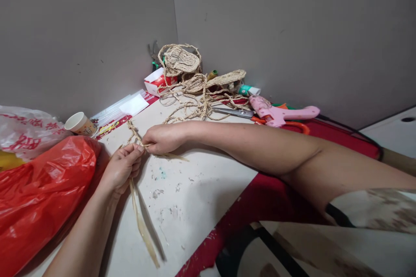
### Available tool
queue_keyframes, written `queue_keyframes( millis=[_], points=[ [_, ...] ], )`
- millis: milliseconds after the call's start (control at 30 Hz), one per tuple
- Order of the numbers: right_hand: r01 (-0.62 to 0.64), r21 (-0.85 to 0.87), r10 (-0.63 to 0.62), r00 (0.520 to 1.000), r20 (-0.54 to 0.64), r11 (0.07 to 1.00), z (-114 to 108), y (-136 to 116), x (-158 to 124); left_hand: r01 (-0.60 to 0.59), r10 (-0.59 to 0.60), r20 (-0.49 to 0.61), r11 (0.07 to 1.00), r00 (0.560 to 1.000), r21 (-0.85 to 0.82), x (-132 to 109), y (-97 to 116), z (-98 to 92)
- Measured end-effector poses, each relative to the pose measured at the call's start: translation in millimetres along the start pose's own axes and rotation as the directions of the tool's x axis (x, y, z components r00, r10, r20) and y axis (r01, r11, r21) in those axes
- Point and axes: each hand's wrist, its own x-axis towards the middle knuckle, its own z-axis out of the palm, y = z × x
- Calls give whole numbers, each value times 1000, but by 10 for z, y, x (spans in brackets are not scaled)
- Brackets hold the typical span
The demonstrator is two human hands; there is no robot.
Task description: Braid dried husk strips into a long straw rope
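Note:
My left hand and my right hand meet over a pale board, both closed on dry straw strands that they twist together. A finished braided cord runs from the hands toward the back. Loose strand ends trail down past my left wrist toward the near edge. My right forearm lies across the board from the right.
A red plastic bag and a white printed bag sit at left, beside a paper cup. Braided rope and woven straw pieces pile in the corner. A pink glue gun and orange-handled scissors lie behind my arm.

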Motion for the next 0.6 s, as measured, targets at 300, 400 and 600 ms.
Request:
queue_keyframes(
  millis=[300, 400, 600],
  points=[
    [-110, -69, 107, 993, -41, 992, -69, -211, -91, -41, 37, -91, 998, 995, -47, 16, -66, 65],
    [-137, -99, 133, 990, -40, 986, 70, -290, -94, -47, 40, -76, 994, 996, -103, 7, -71, 57],
    [-162, -189, 139, 982, -127, 969, 307, -328, -67, -31, 23, -49, 988, 999, -152, 2, -65, 34]
  ],
)
